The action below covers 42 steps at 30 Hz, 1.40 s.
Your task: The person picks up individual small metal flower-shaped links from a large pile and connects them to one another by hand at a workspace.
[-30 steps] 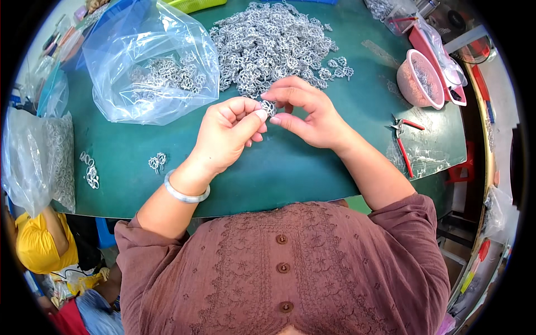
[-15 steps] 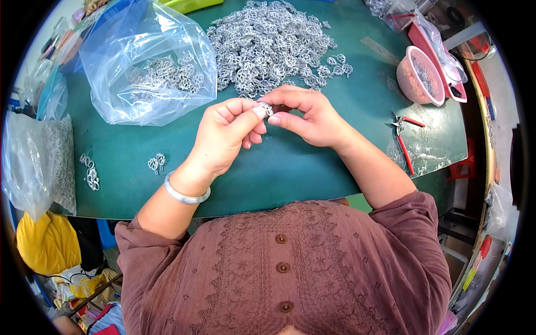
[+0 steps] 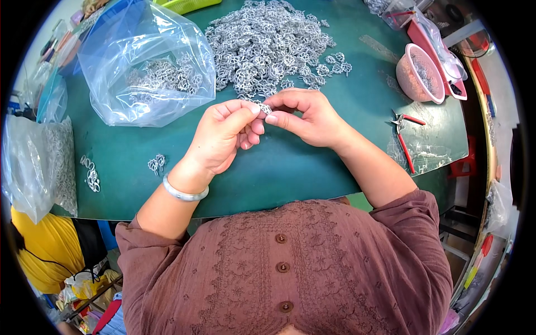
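Between my two hands is a small silvery openwork metal piece (image 3: 264,108), looped like a flower outline. My left hand (image 3: 228,131) pinches it between thumb and fingers, and a pale bangle (image 3: 184,192) circles that wrist. My right hand (image 3: 304,116) grips its other side with thumb and forefinger. Just beyond my fingers lies a large heap (image 3: 268,44) of similar pieces. At the left a clear plastic bag (image 3: 162,114) stands open with more pieces (image 3: 167,78) in it. A few single pieces (image 3: 157,163) and several rings (image 3: 90,173) lie on the green table (image 3: 290,173).
Red-handled pliers (image 3: 403,139) lie at the right, near a pink basket (image 3: 412,72) and a pink tray (image 3: 424,36). A filled clear bag (image 3: 39,162) stands at the left table edge. Part of a green basket (image 3: 187,4) shows at the far edge. Someone in yellow (image 3: 44,251) is at the lower left.
The metal piece has turned slightly in my fingertips and shows more of its face. My hands have barely moved. The person in yellow has shifted at the lower left.
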Motion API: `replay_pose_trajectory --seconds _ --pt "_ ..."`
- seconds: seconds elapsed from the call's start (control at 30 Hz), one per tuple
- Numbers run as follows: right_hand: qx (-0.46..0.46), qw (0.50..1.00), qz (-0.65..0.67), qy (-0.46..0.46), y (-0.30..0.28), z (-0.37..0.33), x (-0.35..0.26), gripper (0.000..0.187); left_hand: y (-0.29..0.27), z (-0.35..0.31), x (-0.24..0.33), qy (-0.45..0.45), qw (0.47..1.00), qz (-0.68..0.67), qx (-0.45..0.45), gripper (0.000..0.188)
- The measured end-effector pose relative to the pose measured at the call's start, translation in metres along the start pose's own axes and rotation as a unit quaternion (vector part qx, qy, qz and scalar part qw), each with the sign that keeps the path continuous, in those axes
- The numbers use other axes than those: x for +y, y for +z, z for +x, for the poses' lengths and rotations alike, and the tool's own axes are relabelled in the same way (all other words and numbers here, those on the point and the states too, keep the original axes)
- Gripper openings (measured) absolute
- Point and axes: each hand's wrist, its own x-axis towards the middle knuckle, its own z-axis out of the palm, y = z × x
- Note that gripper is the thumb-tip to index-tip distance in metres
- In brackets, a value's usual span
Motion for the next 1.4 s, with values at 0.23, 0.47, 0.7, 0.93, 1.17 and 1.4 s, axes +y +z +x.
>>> replay_pose_trajectory --seconds 0.23,0.47,0.7,0.93,1.17,1.4 --pt "0.012 1.0 0.011 0.009 0.0 0.0 -0.001 0.02 0.0 0.0 0.0 0.007 1.0 -0.017 -0.013 0.015" --pt "0.036 0.998 -0.04 -0.027 -0.001 0.001 0.001 0.021 0.001 0.0 0.001 0.005 1.0 -0.021 -0.008 0.017" --pt "0.044 0.992 -0.093 -0.07 -0.001 0.001 -0.002 0.024 0.0 0.001 -0.003 0.026 1.0 0.009 -0.003 0.013" --pt "0.089 0.98 -0.129 -0.119 -0.001 0.002 -0.003 0.024 0.001 0.002 -0.007 0.078 0.995 0.058 0.009 0.011" --pt "0.099 0.975 -0.135 -0.148 -0.002 0.003 -0.006 0.021 0.001 0.004 -0.009 0.141 0.988 0.067 0.022 0.015" --pt "0.111 0.97 -0.139 -0.166 -0.002 0.004 -0.005 0.016 0.0 0.005 -0.01 0.151 0.987 0.055 0.014 0.015"
